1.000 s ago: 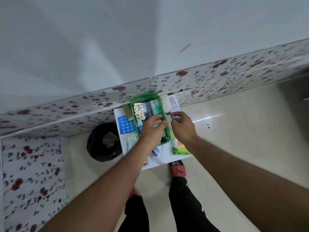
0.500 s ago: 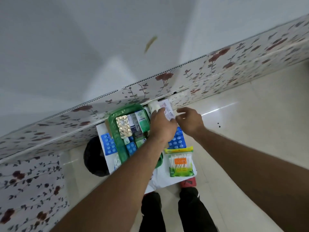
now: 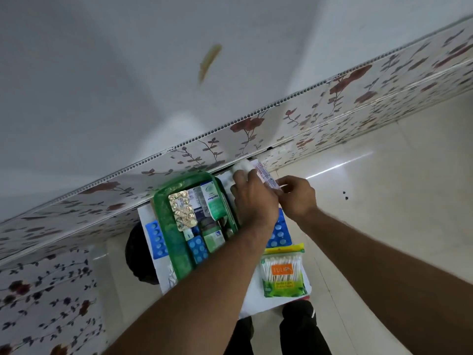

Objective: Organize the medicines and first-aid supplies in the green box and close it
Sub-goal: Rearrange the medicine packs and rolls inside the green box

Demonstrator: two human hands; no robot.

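Observation:
The green box [image 3: 163, 211] stands open on a small white table [image 3: 256, 298], against the flowered wall panel. Inside it lie a gold blister pack [image 3: 183, 210], a green-and-white carton [image 3: 213, 201], a blue blister strip [image 3: 198, 248] and a small green carton [image 3: 213, 239]. My left hand [image 3: 252, 198] reaches past the box's right rim and grips a white packet with red print [image 3: 266, 175], beside a white cotton roll [image 3: 242, 166]. My right hand [image 3: 297, 198] pinches the same packet's near end.
A blue blister sheet [image 3: 279, 231] lies under my wrists, and another one [image 3: 154, 238] lies left of the box. A pack of cotton swabs [image 3: 282, 274] sits at the table's near right. A black bin [image 3: 135, 252] stands on the floor to the left.
My left hand came out of the green box and moved to the far right, onto the white packet. My right hand followed to the packet's end. The view tilted closer.

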